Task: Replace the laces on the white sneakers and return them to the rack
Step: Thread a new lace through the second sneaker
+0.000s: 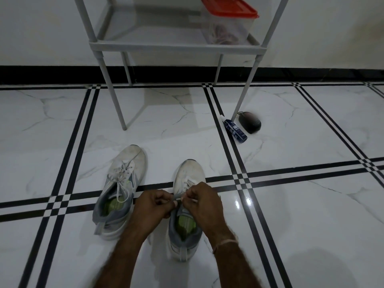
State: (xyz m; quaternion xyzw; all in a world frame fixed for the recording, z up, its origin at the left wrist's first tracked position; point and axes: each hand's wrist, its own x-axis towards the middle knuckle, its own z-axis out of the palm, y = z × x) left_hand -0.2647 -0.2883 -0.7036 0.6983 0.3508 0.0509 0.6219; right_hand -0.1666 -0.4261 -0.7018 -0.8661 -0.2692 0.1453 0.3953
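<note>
Two white sneakers with grey collars and green insoles stand on the tiled floor, toes pointing away from me. The left sneaker (122,183) has loose white laces and no hand on it. Over the tongue of the right sneaker (188,173), my left hand (153,204) and my right hand (200,201) each pinch a piece of its white lace (178,196), fingers curled and nearly touching. My hands hide the upper eyelets. The grey rack (176,47) stands ahead against the wall.
A clear plastic box with a red lid (228,23) sits on the rack's lowest shelf. By the rack's right front leg lie a blue and white tube (234,128) and a dark rounded brush (249,122). Open marble floor stretches to the right.
</note>
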